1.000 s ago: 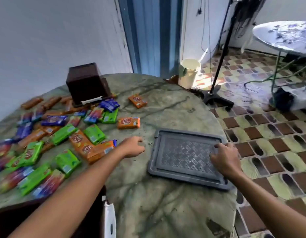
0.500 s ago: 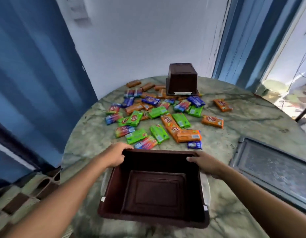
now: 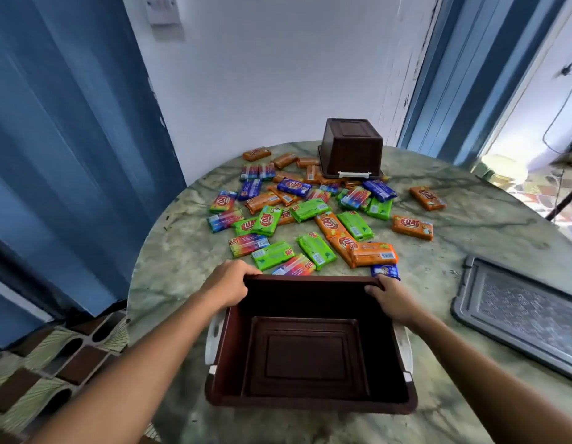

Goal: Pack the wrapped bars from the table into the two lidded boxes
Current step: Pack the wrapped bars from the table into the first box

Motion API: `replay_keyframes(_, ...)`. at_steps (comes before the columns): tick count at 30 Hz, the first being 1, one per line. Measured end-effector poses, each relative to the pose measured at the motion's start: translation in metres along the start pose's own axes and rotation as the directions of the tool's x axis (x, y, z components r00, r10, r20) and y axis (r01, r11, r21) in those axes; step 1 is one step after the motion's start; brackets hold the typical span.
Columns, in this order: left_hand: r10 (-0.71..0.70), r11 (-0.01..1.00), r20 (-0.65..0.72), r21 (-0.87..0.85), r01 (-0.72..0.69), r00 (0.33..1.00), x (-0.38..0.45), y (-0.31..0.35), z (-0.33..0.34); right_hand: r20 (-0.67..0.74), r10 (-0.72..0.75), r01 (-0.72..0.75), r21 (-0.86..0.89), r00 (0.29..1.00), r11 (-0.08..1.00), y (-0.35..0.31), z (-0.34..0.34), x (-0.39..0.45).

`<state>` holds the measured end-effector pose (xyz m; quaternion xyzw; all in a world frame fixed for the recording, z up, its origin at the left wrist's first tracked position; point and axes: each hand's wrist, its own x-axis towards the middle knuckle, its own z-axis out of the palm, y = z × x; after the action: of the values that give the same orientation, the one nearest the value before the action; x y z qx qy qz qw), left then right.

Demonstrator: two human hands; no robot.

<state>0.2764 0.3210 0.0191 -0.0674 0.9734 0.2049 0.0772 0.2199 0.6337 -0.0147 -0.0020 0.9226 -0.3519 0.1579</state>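
An empty dark brown box (image 3: pixel 310 357) with white side latches stands open at the near edge of the round marble table (image 3: pixel 470 225). My left hand (image 3: pixel 228 283) grips its far left corner and my right hand (image 3: pixel 390 296) grips its far right corner. Just beyond the box lie several wrapped bars (image 3: pixel 313 219) in green, orange, blue and rainbow wrappers, scattered across the table's middle. A second brown box (image 3: pixel 352 149) stands upside down at the far side, resting on some bars. A grey lid (image 3: pixel 522 315) lies flat to the right.
A white wall and blue door frames stand behind the table. Patterned floor tiles (image 3: pixel 54 363) show at the lower left. The table's near rim curves past the box on both sides.
A second ago my right hand rested on the grey lid and my left lay near the bars. Both hands now grip the open box's far corners; the view has turned left.
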Motion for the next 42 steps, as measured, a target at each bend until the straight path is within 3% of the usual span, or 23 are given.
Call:
replay_keyframes(4,-0.018,0.998,0.113,-0.055,0.024,0.993,0.025,0.014,-0.001,0.085,0.016,-0.015,-0.015,0.996,1.0,0.013,-0.02,0.005)
replay_keyframes(6,-0.015,0.987,0.213,-0.156,0.049,0.977,0.043,0.025,-0.008,0.173,0.071,-0.095,0.135,0.982,0.986,0.006,-0.034,0.006)
replay_keyframes(8,-0.008,0.983,0.221,-0.175,0.048,0.975,0.066,0.041,-0.011,0.12,0.086,-0.116,0.276,0.989,0.954,0.003,-0.047,0.025)
replay_keyframes(9,-0.01,0.987,0.209,-0.153,0.042,0.978,0.081,0.049,-0.008,0.046,0.061,-0.071,0.253,0.997,0.965,0.002,-0.049,0.043)
replay_keyframes(11,-0.02,1.0,0.25,-0.016,0.025,0.968,0.107,0.064,0.002,-0.034,-0.031,0.031,0.012,0.999,0.999,0.002,-0.05,0.077)
replay_keyframes(14,-0.09,0.959,0.372,0.284,-0.02,0.924,0.136,0.077,0.028,0.083,-0.098,0.123,-0.414,0.992,0.902,0.006,-0.041,0.119)
replay_keyframes(16,-0.105,0.909,0.393,0.411,-0.072,0.914,0.148,0.081,0.044,0.184,-0.139,0.219,-0.547,0.973,0.808,0.012,-0.033,0.139)
replay_keyframes(19,-0.125,0.881,0.385,0.466,-0.076,0.914,0.163,0.085,0.061,0.254,-0.179,0.305,-0.664,0.951,0.682,0.019,-0.023,0.159)
replay_keyframes(28,-0.15,0.905,0.263,0.424,0.025,0.953,0.157,0.091,0.082,0.206,-0.209,0.293,-0.685,0.956,0.667,0.022,-0.019,0.162)
replay_keyframes(35,-0.172,0.965,0.259,0.239,0.109,0.95,0.155,0.086,0.073,0.138,-0.254,0.275,-0.709,0.957,0.65,0.026,-0.011,0.14)
replay_keyframes(39,-0.09,0.988,0.22,0.141,0.059,0.971,0.142,0.088,0.029,0.144,-0.319,0.323,-0.706,0.937,0.631,0.008,-0.033,0.117)
replay_keyframes(42,0.049,0.994,0.17,0.087,-0.064,0.984,0.123,0.093,-0.017,0.076,-0.379,0.331,-0.662,0.922,0.673,-0.024,-0.058,0.099)
